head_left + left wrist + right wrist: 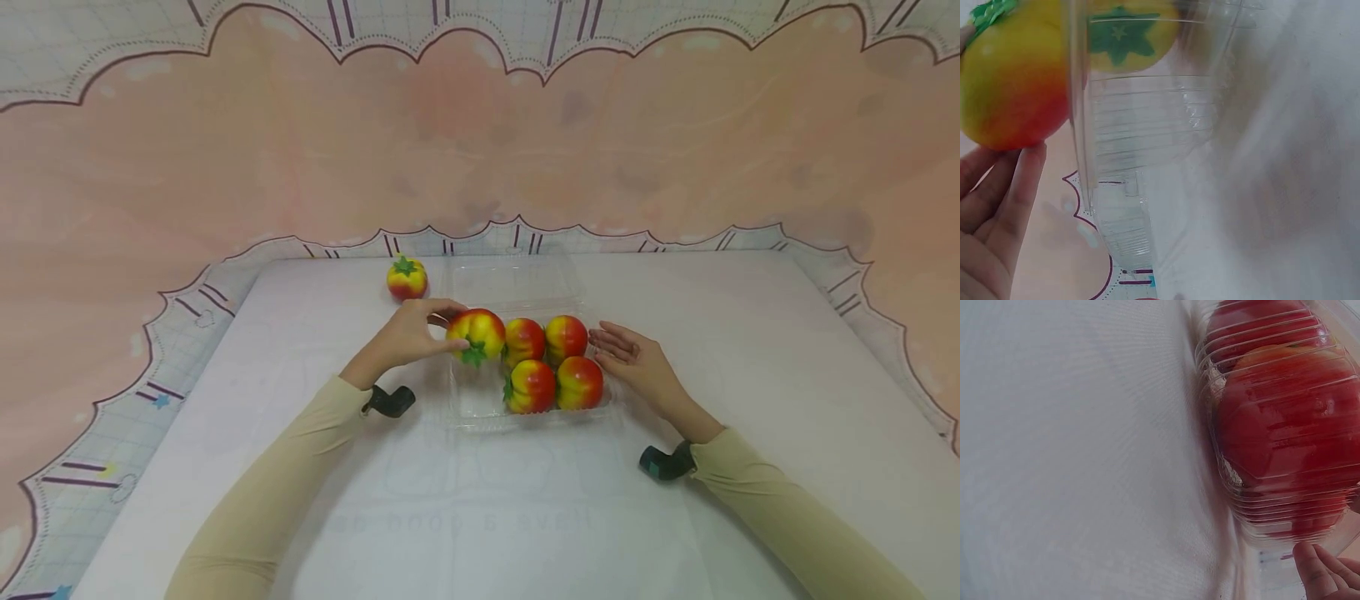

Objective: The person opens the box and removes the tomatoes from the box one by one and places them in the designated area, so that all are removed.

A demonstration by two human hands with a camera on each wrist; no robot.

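My left hand (411, 335) grips a red-and-yellow tomato (483, 327) between thumb and fingers, over the left part of a clear plastic clamshell box (474, 402). Its green leafy top points toward me. In the left wrist view the held tomato (1016, 81) is above the box's rim level, beside the see-through wall (1154, 125). Several similar tomatoes (531, 387) sit inside the box, filling its middle and right. My right hand (636, 360) is at the box's right end with its fingers extended; in the right wrist view, fingertips (1307, 556) are at the ribbed wall.
One more tomato (407, 279) stands on the white tablecloth (337, 467) behind my left hand, left of the box's raised lid (513, 282). A patterned peach curtain (480, 150) hangs along the table's far edge. Dark wrist devices (666, 462) sit under both wrists.
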